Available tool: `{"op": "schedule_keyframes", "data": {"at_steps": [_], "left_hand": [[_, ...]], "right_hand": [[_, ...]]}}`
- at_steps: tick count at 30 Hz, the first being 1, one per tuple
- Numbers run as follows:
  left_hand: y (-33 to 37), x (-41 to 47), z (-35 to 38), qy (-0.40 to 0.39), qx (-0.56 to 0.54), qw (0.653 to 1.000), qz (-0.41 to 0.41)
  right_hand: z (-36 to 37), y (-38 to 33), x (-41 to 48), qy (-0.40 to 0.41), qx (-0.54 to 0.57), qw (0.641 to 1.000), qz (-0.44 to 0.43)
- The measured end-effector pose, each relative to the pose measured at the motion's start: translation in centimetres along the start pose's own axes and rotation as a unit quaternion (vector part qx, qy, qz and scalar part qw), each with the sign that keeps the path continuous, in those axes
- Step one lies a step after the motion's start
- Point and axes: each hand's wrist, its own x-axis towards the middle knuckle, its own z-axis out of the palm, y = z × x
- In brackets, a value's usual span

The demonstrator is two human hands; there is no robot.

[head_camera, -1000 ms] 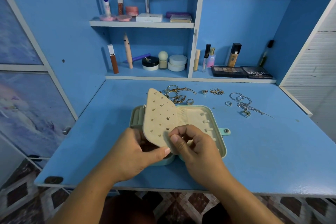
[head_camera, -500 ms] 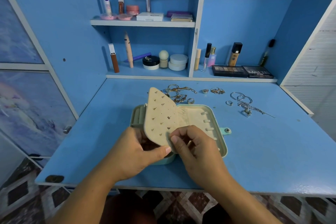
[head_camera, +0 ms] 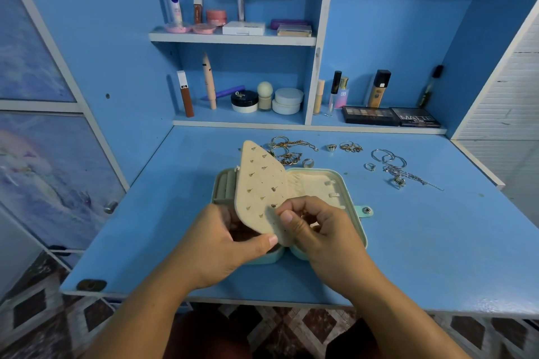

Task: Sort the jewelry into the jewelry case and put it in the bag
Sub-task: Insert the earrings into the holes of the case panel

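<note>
Even, bright light covers the blue desk (head_camera: 423,242); shadows are soft. Wide-angle distortion bows the edges, and fine detail looks smeared.

Pinching grips: left hand (head_camera: 221,245), right hand (head_camera: 318,232)

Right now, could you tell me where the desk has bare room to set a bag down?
Bare desk lies right of the jewelry case, in front of the silver chains. Another lies left of the case. Crowded: the back strip with gold rings.

The mint-green hinged jewelry case (head_camera: 350,198) lies open and flat. Its beige perforated earring panel (head_camera: 259,181) stands raised, carrying small gold studs (head_camera: 273,189). Gold rings and chains (head_camera: 287,151) and silver rings and chains (head_camera: 393,167) lie loose behind it.
</note>
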Motion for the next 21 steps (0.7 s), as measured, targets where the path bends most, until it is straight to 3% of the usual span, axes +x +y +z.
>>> {"op": "schedule_keyframes", "data": {"at_steps": [13, 21], "left_hand": [[-0.11, -0.04, -0.01, -0.004, -0.024, 1.0, 0.008], [0.04, 0.03, 0.16, 0.007, -0.029, 1.0, 0.002]], "right_hand": [[-0.67, -0.69, 0.33, -0.067, 0.032, 0.996, 0.046], [-0.65, -0.15, -0.16, -0.062, -0.017, 0.998, -0.005]]}}
